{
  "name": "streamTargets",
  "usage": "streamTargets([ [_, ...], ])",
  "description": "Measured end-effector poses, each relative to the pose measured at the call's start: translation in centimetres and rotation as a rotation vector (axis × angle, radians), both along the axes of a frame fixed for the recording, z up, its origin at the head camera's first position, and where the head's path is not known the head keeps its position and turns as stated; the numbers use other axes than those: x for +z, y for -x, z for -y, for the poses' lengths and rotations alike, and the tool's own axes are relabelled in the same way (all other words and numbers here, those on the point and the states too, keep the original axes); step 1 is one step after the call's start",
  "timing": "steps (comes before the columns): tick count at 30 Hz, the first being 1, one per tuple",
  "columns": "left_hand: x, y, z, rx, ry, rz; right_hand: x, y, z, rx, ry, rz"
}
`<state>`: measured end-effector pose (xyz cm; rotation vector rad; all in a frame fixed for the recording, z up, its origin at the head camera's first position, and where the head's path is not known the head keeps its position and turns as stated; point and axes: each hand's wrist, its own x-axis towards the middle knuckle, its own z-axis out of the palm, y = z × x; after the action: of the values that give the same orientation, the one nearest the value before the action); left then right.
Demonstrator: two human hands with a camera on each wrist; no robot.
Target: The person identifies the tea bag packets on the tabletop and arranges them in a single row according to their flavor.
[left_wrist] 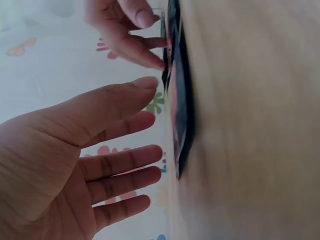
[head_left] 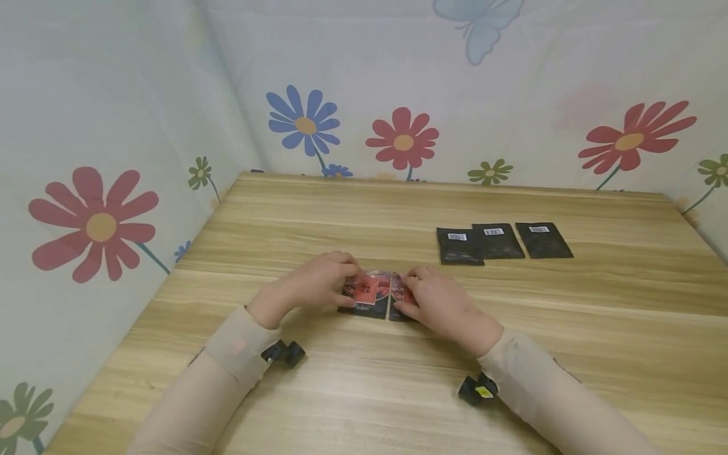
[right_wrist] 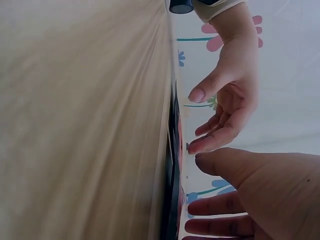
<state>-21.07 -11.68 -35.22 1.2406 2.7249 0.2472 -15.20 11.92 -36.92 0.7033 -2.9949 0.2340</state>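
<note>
Two flat black packets with red printed fronts lie side by side on the table, a narrow gap between them. Over the outer edge of the left packet [head_left: 372, 296] is my left hand [head_left: 318, 282], thumb and fingers spread apart and fairly straight; the left wrist view shows its fingertips just short of the packet. My right hand [head_left: 445, 308] covers much of the right packet [head_left: 395, 311]. Its loosely bent fingers [left_wrist: 152, 55] reach the printed face in the left wrist view, without a visible pinch.
Farther back on the right lie three more black packets, each with a white barcode label: a left one [head_left: 459, 253], a middle one [head_left: 500, 245] that overlaps it, and a right one [head_left: 545, 243]. A flower-printed curtain [head_left: 352, 57] stands behind the wooden table [head_left: 375, 392].
</note>
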Motion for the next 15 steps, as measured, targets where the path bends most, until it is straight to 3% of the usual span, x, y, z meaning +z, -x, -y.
streamTargets([
  [6,-0.7,-0.1,-0.7,-0.022,-0.043,-0.047,0.0,0.2,-0.2,0.006,0.033,-0.011],
  [15,-1.6,-0.2,-1.1,-0.079,-0.069,-0.049,0.0,0.8,-1.5,0.040,0.062,-0.022],
])
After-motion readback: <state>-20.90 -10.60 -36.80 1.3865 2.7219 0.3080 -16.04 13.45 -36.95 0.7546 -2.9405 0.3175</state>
